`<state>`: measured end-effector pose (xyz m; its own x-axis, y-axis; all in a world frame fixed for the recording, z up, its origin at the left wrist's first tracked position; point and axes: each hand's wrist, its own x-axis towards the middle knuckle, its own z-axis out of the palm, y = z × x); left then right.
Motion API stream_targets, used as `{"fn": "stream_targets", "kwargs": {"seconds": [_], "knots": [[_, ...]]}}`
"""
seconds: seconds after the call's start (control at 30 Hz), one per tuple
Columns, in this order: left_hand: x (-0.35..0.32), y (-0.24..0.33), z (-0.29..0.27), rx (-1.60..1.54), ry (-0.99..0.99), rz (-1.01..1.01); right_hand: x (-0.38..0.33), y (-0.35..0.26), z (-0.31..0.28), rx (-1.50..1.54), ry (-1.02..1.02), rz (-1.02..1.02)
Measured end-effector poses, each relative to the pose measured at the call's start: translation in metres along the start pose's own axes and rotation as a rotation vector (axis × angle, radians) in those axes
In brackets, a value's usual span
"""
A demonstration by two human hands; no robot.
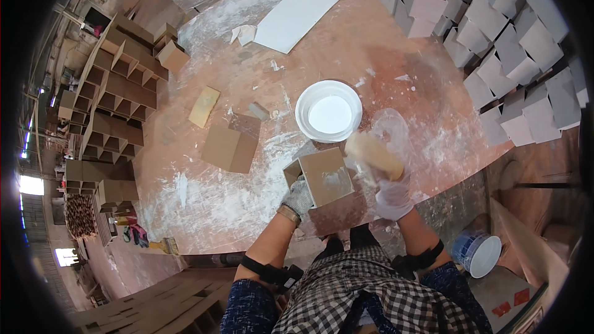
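Observation:
My left hand (299,198), in a grey work glove, holds a small open-topped brown box (322,176) by its near-left corner; the box face shows a smear of white. My right hand (392,195), in a thin white glove, grips a tan sponge-like block (374,154) raised just to the right of the box, blurred with motion. Right behind the box stands a white basin (328,111) filled with white liquid.
A round brown table (216,204) smeared with white holds another brown box (230,148), a yellow sponge (204,106) and a white board (298,17). White-coated boxes (513,55) stack at right, brown boxes (117,86) at left. A blue bucket (476,252) stands lower right.

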<state>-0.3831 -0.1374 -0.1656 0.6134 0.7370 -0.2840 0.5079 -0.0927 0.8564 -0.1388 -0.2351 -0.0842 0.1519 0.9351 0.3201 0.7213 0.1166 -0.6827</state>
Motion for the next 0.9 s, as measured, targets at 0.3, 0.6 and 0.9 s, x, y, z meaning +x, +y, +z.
{"fn": "stream_targets", "kwargs": {"seconds": [0.3,0.6,0.9], "knots": [[-0.003,-0.002,0.005,0.038,0.019,-0.017,0.102,-0.006,-0.004,0.642,0.033,0.178],[-0.018,0.003,0.005,0.236,0.04,-0.004,0.187,0.0,0.094,0.712,-0.016,0.3],[-0.021,0.051,-0.009,0.343,0.078,-0.018,0.196,-0.016,0.056,0.975,-0.149,0.582]]}}
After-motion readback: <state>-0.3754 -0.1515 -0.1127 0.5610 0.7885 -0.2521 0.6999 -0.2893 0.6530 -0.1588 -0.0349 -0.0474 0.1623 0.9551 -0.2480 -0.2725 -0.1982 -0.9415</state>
